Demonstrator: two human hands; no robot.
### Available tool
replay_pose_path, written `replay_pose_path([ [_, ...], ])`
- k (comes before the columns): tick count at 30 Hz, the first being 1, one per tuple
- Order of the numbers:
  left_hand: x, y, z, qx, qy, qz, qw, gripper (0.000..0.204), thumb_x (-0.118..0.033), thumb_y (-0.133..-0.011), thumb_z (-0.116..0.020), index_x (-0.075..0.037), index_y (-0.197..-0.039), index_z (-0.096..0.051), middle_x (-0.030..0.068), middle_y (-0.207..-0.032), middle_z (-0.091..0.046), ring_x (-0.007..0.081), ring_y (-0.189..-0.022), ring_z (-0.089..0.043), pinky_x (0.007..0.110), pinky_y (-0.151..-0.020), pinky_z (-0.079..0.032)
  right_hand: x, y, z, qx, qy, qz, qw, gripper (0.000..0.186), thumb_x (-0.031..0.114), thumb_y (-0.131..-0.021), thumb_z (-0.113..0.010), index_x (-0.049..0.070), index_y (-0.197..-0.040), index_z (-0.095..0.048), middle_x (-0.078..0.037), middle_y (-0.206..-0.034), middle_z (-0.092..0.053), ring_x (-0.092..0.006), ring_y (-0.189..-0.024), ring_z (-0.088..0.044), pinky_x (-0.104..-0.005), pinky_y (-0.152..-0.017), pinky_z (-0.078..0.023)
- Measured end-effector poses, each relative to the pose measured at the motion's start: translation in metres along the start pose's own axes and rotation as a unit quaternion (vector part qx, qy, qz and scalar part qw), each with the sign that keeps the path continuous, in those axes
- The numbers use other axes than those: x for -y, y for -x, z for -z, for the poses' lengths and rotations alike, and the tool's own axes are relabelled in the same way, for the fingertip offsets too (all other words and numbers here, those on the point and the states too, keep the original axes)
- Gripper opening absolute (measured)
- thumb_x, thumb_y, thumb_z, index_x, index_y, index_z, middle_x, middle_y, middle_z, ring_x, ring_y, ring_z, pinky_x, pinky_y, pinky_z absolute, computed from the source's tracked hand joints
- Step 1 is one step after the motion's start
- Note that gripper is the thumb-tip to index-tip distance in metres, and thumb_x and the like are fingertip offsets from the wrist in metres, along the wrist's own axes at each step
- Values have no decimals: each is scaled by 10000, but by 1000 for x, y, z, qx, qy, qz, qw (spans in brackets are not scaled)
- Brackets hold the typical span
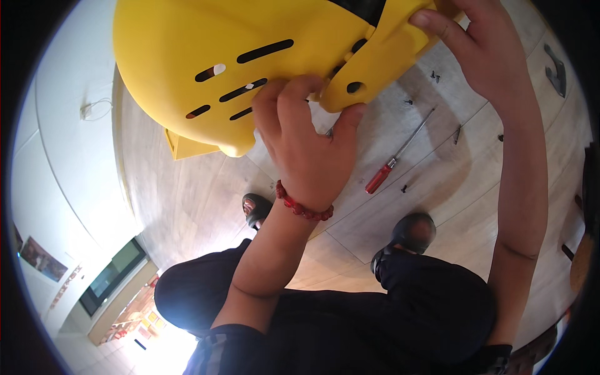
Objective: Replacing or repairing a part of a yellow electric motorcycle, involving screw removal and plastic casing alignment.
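Note:
A large, rounded yellow plastic shell with dark slots fills the upper left. Against its right side lies a long yellow plastic piece, with a round dark hole near its lower end. My left hand has its fingers bent at the seam between the two, the thumb by the lower tip of the long piece; its fingertips are partly hidden. Higher up, my right hand grips the same piece, thumb on its face and the other fingers mostly out of sight.
On the wood-look floor lie a red-handled screwdriver, dark screws and a small dark rod-like part. A dark grey curved part rests at the far right. My feet are below the shell. A white wall stands left.

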State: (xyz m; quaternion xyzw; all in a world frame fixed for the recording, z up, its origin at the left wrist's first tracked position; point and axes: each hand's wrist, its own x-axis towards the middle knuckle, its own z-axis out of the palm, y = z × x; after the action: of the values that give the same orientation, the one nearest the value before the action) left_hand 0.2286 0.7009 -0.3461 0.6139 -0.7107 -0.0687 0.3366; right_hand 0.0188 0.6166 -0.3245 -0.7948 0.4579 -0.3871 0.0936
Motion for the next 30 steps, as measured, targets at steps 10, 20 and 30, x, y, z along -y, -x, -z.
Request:
replay_pose_path([
  [10,17,6,-14,-48,34,-69,996,468,-108,-703,-769,-2,-1076,-507,143,-1048,-454,241,-832,-517,301,-673,-473,-23,7,-10,-23,34,59,997,464,285,-787,-683,-7,-1115,-534,-169,-1160,-436,-323,-1113,-439,-372,-936,-391],
  [20,15,19,-19,-37,101,43,993,527,-100,-739,-750,38,-1098,-389,132,-982,-429,206,-810,-517,270,-633,-515,2,23,-32,-48,9,-263,964,759,443,-780,-659,-28,-1308,-384,-247,-1406,-194,-406,-1287,-280,-434,-1039,-306],
  [30,-4,23,-19,30,340,304,889,490,-225,-874,-619,61,-1127,-313,185,-1078,-510,211,-921,-601,315,-746,-530,17,18,-35,-156,-170,-207,951,819,313,-732,-749,9,-1351,-309,-206,-1401,-250,-333,-1258,-357,-386,-1022,-347],
])
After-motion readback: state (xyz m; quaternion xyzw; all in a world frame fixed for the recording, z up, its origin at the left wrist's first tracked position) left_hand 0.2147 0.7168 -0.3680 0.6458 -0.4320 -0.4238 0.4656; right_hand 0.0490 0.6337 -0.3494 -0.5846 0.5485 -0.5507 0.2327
